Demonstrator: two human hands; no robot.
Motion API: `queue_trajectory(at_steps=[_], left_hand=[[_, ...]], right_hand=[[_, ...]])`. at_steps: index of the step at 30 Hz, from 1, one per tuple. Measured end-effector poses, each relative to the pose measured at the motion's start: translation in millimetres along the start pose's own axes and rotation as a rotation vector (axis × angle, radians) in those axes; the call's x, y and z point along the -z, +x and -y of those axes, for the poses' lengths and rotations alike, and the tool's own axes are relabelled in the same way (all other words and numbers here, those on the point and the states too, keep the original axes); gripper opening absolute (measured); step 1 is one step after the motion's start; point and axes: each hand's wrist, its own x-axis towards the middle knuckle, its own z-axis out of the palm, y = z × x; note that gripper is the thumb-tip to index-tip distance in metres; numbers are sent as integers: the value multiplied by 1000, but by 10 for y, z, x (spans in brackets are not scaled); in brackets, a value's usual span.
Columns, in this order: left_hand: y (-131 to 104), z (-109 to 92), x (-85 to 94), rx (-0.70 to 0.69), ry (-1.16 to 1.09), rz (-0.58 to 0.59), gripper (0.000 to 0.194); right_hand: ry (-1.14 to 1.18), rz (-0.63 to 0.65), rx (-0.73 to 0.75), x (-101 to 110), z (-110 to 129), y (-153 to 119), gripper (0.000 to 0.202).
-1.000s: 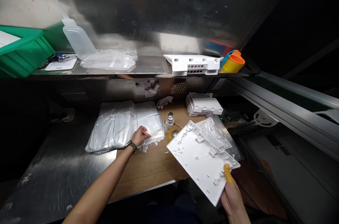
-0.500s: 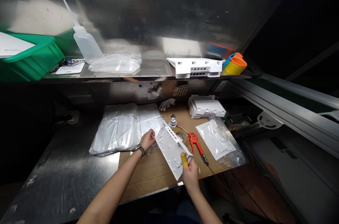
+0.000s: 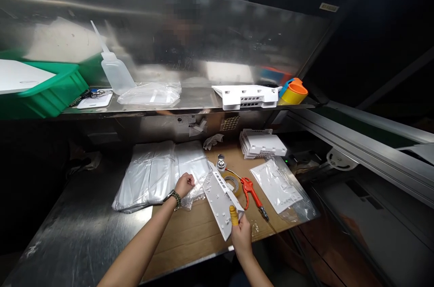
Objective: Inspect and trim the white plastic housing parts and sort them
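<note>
Gripped a white moulded plastic panel (image 3: 219, 208) with studded face and slotted side wall in the right hand (image 3: 242, 234), closed around the near right edge, thumb in a ribbed yellow finger cover (image 3: 233, 215) laid along the face. Held the panel tilted above a brown cardboard sheet (image 3: 179, 237) on the bench. Curled the fingers of the bare left hand (image 3: 184, 185) partway in, over the near right side of the piled clear plastic bags (image 3: 152, 174), just beside the panel; could not tell a pinch of film from mere hovering there. Saw a red air blow gun (image 3: 252, 193) just right of the panel, a flat white part with clear film (image 3: 274, 183) farther right, and stacked white slotted housings (image 3: 262, 143) behind.
</note>
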Motion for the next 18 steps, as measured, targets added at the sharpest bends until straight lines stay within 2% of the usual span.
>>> queue_trajectory(at_steps=[6,9,13,15,18], left_hand=[[-98,-221,53,-140,238,43,21],[-109,-316,165,-182,356,71,19],[-87,-348,294,-218,450,116,14],[-84,-327,322,-228,458,136,21],[-65,-300,346,-228,425,124,51]], right_hand=[[-16,76,108,-131,128,-22,40],[-21,61,115,-210,150,28,41],[-18,-26,66,-219,106,61,53],[-7,-65,46,-209,78,53,59],[21,-75,64,-214,52,20,59]])
